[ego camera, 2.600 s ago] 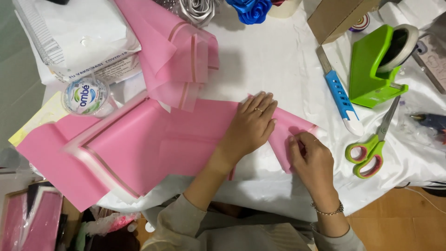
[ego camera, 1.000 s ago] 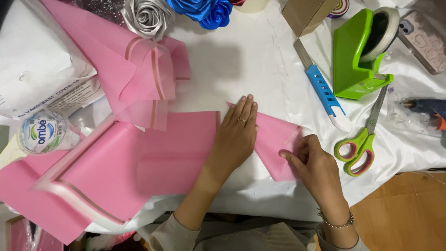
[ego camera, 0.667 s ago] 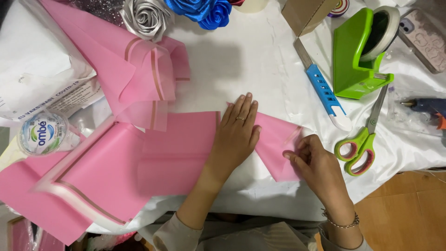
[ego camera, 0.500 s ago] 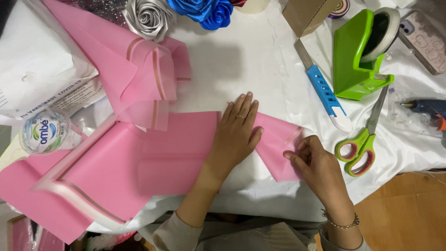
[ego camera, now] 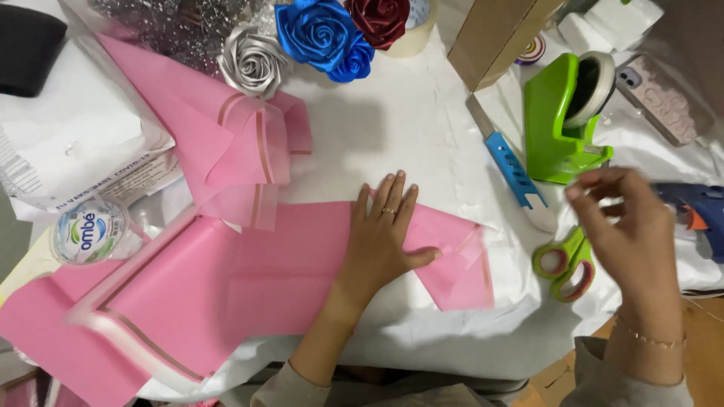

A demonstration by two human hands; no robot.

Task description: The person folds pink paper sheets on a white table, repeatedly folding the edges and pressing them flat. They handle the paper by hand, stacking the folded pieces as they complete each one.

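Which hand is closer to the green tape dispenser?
Right. The right hand hovers just below the green plastic tape dispenser, nearly touching it. The left hand lies flat on the pink wrapping paper, farther away.

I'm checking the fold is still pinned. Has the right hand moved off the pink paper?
Yes. The right hand has lifted off the pink paper toward the green tape dispenser, above the scissors.

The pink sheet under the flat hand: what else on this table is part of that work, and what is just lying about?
In hand:
pink sheet, pressed flat by the left hand
right hand, raised near the green tape dispenser

Lying about:
scissors
blue-handled knife
fabric roses
bottle
phone
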